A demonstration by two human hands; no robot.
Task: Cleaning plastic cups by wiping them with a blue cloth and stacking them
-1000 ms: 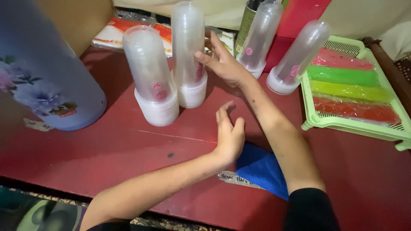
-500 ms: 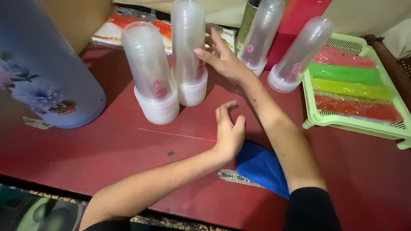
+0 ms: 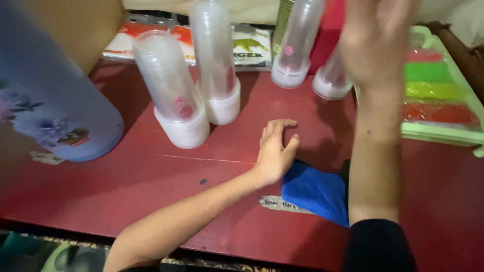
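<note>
1. Left hand (image 3: 275,153) resting palm-down on the red desk (image 3: 151,186) near its middle, fingers half curled and slightly spread, gripping nothing; heel touching the blue cloth (image 3: 315,191).
2. Right hand (image 3: 378,35) raised above the desk's far right part, blurred, fingers spread wide, holding nothing; partly hiding one bottle.
3. Four clear plastic bottles standing upside down on white caps: a leaning one (image 3: 171,90) and a tall one (image 3: 214,65) touching at their caps near the centre, a third (image 3: 297,43) toward the far edge, a fourth (image 3: 330,83) behind the raised hand.
4. One large lilac jug (image 3: 55,100) with a flower print at the left edge.
5. One pale green tray (image 3: 438,133) at the right edge, holding red, yellow and green strips.
6. Flat printed packets (image 3: 252,45), white and orange, along the far edge.
7. Small strip of paper tape (image 3: 272,203) stuck near the front edge, beside the cloth.
</note>
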